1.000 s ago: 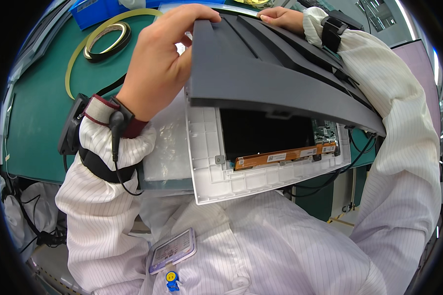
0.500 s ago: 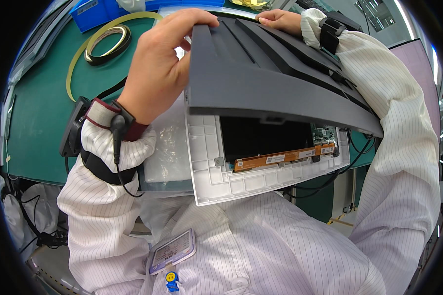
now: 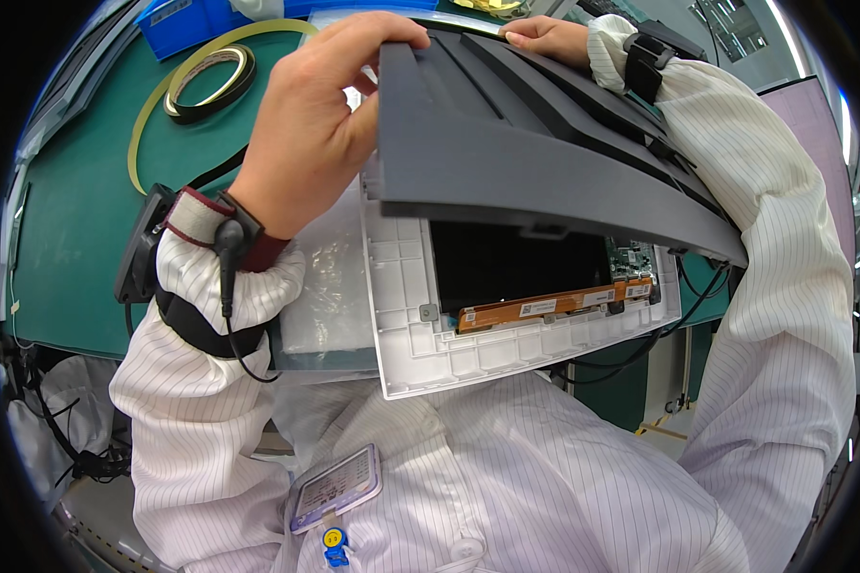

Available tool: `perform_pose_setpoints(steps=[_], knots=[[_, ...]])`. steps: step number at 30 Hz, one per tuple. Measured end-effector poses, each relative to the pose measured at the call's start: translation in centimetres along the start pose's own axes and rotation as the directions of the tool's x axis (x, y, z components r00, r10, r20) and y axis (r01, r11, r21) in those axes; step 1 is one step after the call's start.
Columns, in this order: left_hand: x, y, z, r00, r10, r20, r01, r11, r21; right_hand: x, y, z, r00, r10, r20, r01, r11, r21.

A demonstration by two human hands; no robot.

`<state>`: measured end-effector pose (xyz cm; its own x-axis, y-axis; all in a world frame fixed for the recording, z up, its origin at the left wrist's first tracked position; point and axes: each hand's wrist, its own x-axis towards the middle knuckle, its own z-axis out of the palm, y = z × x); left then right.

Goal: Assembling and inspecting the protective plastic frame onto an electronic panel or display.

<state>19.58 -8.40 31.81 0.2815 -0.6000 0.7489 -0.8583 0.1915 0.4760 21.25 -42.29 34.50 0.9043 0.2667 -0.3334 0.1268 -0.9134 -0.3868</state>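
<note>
Holding a dark grey cover (image 3: pixel 535 143) between left hand (image 3: pixel 320 134) and right hand (image 3: pixel 545 38).

Table (image 3: pixel 67 220) had a green mat on top, pretty evenly lit. A blue bin (image 3: pixel 186 17) sat at the far edge, with tape rolls (image 3: pixel 208 81) just in front. Black cables (image 3: pixel 57 430) dangled below the left edge.

A dark grey cover (image 3: pixel 545 134) sits above a white ribbed frame (image 3: pixel 430 334) with a black panel (image 3: pixel 516 263) and orange strip (image 3: pixel 545 307). Green counter (image 3: pixel 76 210); at eleven o'clock, yellow-and-black tape roll (image 3: pixel 210 81), blue bin (image 3: pixel 186 19). White pinstriped sleeves (image 3: pixel 774 286).
</note>
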Motion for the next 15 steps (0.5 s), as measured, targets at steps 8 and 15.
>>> perform_pose_setpoints(steps=[8, 15], knots=[[-0.01, -0.03, 0.02, 0.999, 0.03, -0.016, -0.03, 0.999, 0.024, -0.31, 0.19, -0.15, 1.0, -0.006, -0.029, 0.004, 0.999, -0.043], [0.01, -0.16, 0.18, 0.999, 0.024, -0.021, -0.024, 1.0, 0.01, -0.31, 0.15, -0.16, 1.0, 0.007, -0.019, -0.007, 1.0, -0.003]])
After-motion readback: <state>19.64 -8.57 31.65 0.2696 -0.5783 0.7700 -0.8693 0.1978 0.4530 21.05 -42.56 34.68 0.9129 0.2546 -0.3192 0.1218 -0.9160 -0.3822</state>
